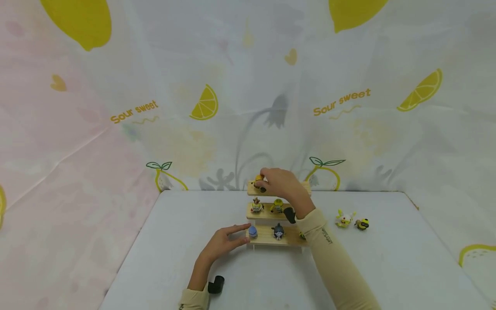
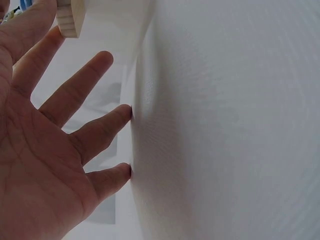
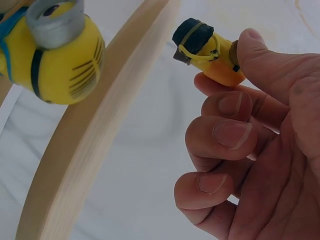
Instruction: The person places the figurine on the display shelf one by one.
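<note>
My right hand [image 1: 284,183] pinches a small yellow figurine with a dark cap [image 3: 217,52] between thumb and forefinger, its other fingers curled. In the head view, that figurine is over the left part of the top tier [image 1: 306,186] of a wooden display stand. My left hand [image 1: 222,243] is at the left end of the bottom tier [image 1: 267,240], thumb and forefinger apart beside a small blue-topped figurine [image 1: 253,231]. In the left wrist view, the forefinger [image 2: 42,55] touches the board end [image 2: 72,17]; the lower fingers are spread, two tips meeting the white tabletop.
A grey-hooded figurine [image 1: 278,232] stands on the bottom tier, a yellow-green one partly behind my right sleeve. The middle tier bears a brown-topped figurine [image 1: 256,206] and a yellow one [image 1: 277,206]. Right of the stand are a white-and-yellow figurine [image 1: 344,219] and a yellow-black one [image 1: 362,224].
</note>
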